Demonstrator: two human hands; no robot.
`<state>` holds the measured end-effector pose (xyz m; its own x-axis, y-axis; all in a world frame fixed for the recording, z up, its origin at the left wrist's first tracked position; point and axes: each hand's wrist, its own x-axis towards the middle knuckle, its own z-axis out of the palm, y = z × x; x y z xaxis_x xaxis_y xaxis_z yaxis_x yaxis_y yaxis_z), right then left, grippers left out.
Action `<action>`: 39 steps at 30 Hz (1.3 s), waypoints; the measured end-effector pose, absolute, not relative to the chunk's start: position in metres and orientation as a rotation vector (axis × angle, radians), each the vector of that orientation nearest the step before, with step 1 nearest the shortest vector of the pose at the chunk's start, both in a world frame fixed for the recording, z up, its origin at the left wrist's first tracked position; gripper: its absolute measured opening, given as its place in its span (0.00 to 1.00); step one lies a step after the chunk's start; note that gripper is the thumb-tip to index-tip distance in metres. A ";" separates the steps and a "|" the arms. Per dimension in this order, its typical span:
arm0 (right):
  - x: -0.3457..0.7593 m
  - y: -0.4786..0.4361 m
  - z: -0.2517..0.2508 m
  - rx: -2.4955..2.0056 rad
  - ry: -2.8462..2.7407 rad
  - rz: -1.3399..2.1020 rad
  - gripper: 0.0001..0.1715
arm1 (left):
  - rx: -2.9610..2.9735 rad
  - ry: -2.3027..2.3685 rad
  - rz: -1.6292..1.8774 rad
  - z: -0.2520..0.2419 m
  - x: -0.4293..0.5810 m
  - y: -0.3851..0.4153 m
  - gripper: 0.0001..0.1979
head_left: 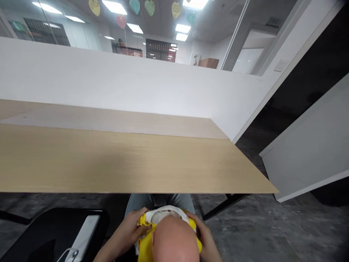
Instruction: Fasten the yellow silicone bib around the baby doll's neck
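Note:
A bald doll [176, 240] in yellow clothing [145, 248] lies at the bottom centre of the head view, over the lap, its head toward the camera. A white cloth or bib [167, 210] with a yellow edge shows beyond the head. My left hand [135, 225] grips the yellow clothing at the doll's left side in view, fingers and thumb closed on it. On the other side, my right hand [203, 234] is wrapped round the yellow clothing, its fingers partly hidden behind the doll.
A long wooden table [136, 163] stands just past my knees, against a white wall [131, 83] with a window. To the left is a black chair [40, 229] bearing a white device [85, 236] with a cable. A grey door panel [313, 145] stands at the right.

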<state>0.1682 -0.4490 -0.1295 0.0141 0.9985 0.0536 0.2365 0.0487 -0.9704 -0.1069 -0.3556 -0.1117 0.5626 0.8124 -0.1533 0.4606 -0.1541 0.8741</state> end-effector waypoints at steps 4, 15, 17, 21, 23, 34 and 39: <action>0.165 -0.443 -0.138 -1.403 -1.280 0.901 0.26 | 1.697 1.019 0.604 -0.107 -0.109 -0.353 0.15; 0.174 -0.331 0.009 -1.313 -1.406 0.902 0.17 | 1.251 0.819 0.815 -0.003 -0.092 -0.281 0.23; 0.182 -0.301 0.020 -1.420 -1.542 0.751 0.15 | 1.376 0.908 0.868 0.011 -0.087 -0.255 0.22; 0.191 -0.254 0.030 -1.784 -1.779 0.267 0.13 | 1.754 1.162 0.858 0.035 -0.075 -0.210 0.19; 0.194 -0.236 0.030 -1.833 -1.843 0.197 0.11 | 1.866 1.224 0.811 0.041 -0.068 -0.192 0.18; 0.203 -0.167 0.003 -2.092 -2.020 0.059 0.16 | 2.118 1.329 0.655 0.012 -0.051 -0.116 0.11; 0.200 -0.152 -0.018 -2.171 -2.044 0.035 0.18 | 2.168 1.312 0.664 -0.010 -0.046 -0.096 0.05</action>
